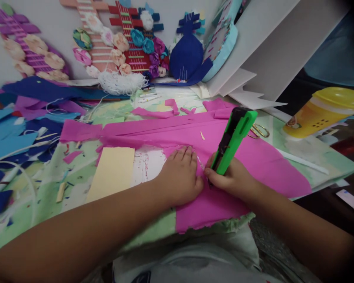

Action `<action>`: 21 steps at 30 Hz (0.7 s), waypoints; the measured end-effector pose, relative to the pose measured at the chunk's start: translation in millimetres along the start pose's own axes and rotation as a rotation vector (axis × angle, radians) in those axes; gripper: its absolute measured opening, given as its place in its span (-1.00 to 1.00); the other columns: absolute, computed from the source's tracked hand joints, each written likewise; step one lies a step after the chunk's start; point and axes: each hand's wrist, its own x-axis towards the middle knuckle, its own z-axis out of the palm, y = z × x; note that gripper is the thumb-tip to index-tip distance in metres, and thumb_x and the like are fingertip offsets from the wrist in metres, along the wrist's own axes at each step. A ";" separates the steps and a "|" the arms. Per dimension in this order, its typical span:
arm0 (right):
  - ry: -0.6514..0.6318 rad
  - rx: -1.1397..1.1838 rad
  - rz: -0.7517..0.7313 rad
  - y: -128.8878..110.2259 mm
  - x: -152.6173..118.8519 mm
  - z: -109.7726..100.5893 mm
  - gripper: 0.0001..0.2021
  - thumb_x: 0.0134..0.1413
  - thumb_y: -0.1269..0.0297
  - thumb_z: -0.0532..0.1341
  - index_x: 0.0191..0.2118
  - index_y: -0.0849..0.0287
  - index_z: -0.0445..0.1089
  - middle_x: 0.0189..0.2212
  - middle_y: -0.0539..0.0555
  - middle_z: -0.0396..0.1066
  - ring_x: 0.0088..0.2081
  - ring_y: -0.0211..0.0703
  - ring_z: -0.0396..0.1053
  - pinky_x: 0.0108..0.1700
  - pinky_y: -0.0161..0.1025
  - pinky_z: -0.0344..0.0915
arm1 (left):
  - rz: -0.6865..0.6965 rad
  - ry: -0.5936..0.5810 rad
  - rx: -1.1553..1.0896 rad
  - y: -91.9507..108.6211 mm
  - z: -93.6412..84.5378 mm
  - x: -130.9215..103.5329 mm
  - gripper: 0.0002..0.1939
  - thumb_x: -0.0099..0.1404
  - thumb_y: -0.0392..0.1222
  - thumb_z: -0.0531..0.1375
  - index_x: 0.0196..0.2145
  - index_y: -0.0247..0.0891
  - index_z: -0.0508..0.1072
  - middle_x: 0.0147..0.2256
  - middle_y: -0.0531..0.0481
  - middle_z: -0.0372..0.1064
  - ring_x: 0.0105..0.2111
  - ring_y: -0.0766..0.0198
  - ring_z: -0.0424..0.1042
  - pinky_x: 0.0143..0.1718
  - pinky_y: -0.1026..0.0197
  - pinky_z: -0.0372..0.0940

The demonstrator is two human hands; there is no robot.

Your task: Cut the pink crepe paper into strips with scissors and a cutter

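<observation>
My left hand (181, 177) lies flat on a sheet of bright pink paper (265, 169), fingers stretched forward. In my right hand (236, 181) is a green and black utility knife (234, 143), held upright and slightly tilted, its lower end down at the pink paper just right of my left hand. Whether the blade touches the paper is hard to see. Left of my left hand, a white sheet with dark scratches (150, 163) shows from under the pink paper. Beside it is a pale yellow card (113, 171).
Gold-handled scissors (261, 131) lie behind the knife. A yellow lidded cup (324, 112) stands at the right. Decorated paper instruments, one a blue lute shape (187, 51), lean at the back. White yarn (122, 82) and blue scraps (8, 137) cover the back and left.
</observation>
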 end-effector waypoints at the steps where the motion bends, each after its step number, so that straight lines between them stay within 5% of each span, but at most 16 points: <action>1: -0.003 -0.018 -0.012 -0.7 -0.3 0.5 -0.92 -0.11 0.34 0.10 -0.52 0.19 0.18 -0.63 -0.05 0.22 -0.54 -0.30 0.19 -0.50 -0.34 0.13 | 0.004 0.001 0.000 -0.2 0.0 -0.2 -0.39 0.21 -0.07 -0.18 0.10 -0.59 0.04 0.12 -0.37 -0.08 0.13 -0.02 -0.10 0.09 0.00 -0.17; 21: 0.044 0.117 0.068 3.7 -1.1 -1.1 -0.78 -0.02 0.19 0.07 -0.56 0.20 0.22 -0.65 -0.01 0.25 -0.58 -0.29 0.22 -0.57 -0.34 0.12 | 0.000 -0.008 -0.018 -0.1 0.2 0.5 -0.36 0.18 -0.07 -0.16 0.10 -0.62 0.02 0.12 -0.38 -0.08 0.13 -0.02 -0.12 0.09 0.00 -0.17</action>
